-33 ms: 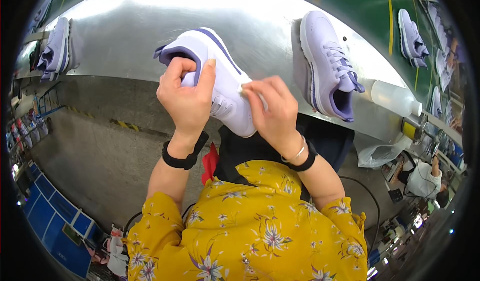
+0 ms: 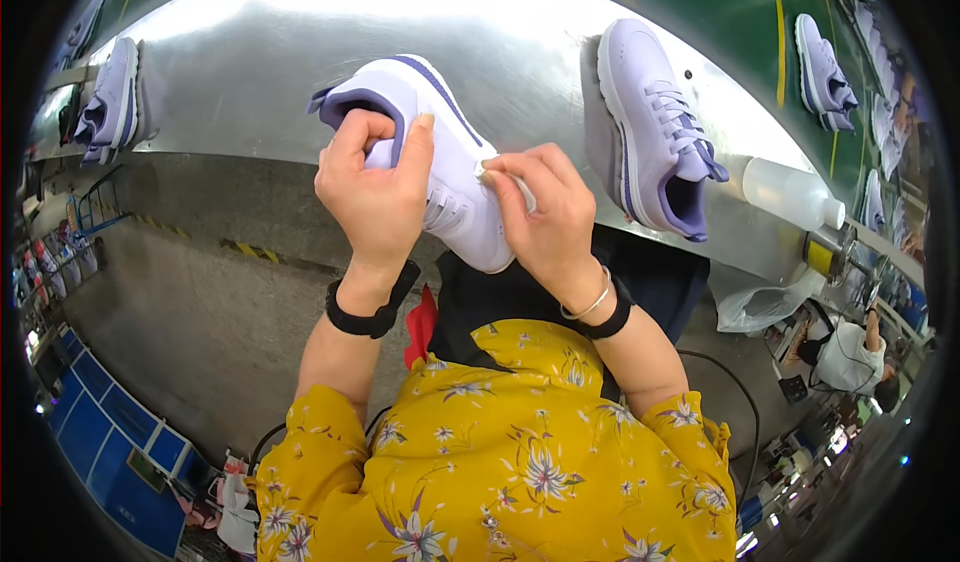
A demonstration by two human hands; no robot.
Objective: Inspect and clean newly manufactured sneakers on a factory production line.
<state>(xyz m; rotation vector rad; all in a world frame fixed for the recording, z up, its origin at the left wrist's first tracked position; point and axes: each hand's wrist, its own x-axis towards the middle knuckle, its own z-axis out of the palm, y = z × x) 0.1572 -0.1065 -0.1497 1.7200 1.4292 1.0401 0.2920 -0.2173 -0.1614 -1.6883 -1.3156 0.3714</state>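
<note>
lavender lace-up sneaker (image 2: 462, 152) is in my left grip (image 2: 375, 202), which grasps it with fingers hooked inside the opening and thumb pressed outside the collar; it is at the near edge of the table (image 2: 240, 92), toe angled toward me. my right grip (image 2: 553, 217) pinches a small white piece (image 2: 482, 171) at the sneaker's side. a second lavender sneaker (image 2: 645, 87) stands to the right, just beside a translucent bottle (image 2: 785, 197).

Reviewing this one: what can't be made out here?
Head view throughout:
Left hand: fingertips other than the thumb's, hidden inside the held shoe.
Small white thing: mostly covered by the right hand; kind unclear.
Held shoe's underside: turned away.
Co-worker at right: too small to tell their handiwork.
</note>
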